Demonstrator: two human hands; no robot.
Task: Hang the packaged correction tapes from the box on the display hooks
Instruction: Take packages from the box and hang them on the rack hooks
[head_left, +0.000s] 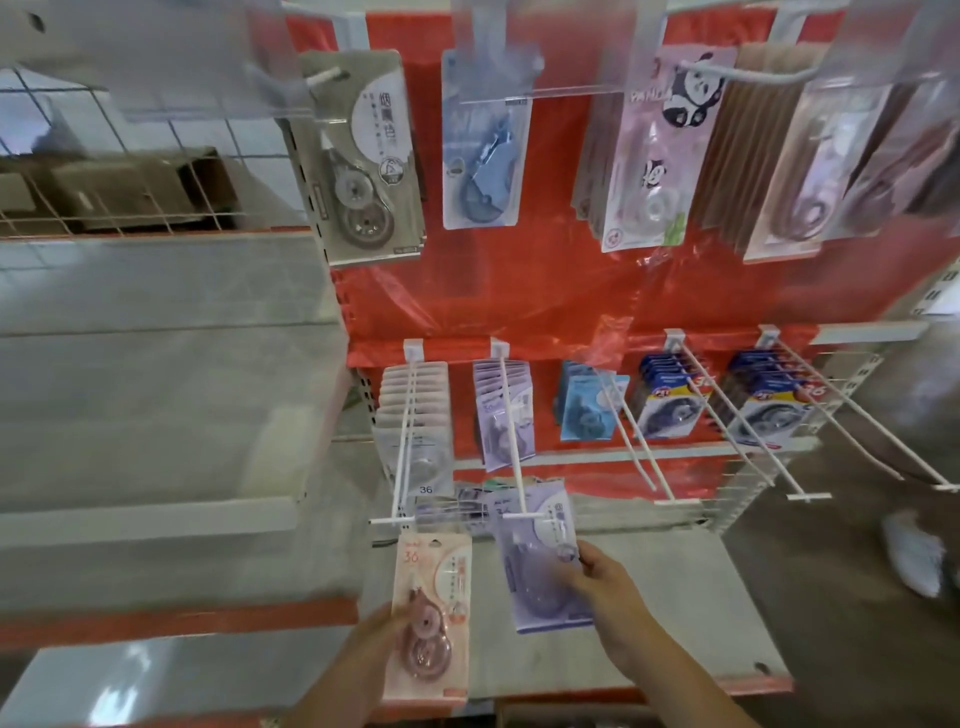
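Below the lower row of display hooks, seen from the head camera, both hands held one packaged correction tape each. The left hand (376, 636) gripped a pink pack (428, 618) by its left edge, fingers curled behind the card, holding it upright just under the tip of the leftmost lower hook (404, 441), which already carried a row of pale pink packs (413, 400). The right hand (605, 584) pinched a purple pack (540, 561) at its right edge between thumb and fingers, the top of the card raised against the crossbar at the end of the second hook (511, 431); whether the hole had caught the tip could not be told through the blur. More purple packs (506, 410) hung further back on that hook. To the right hung blue packs (584, 405) and dark blue and white packs (670, 400) against the red back panel (550, 291). On the upper row hung a grey pack (363, 156) and panda-printed packs (660, 150). A grey shelf (649, 613) lay beneath the hands.
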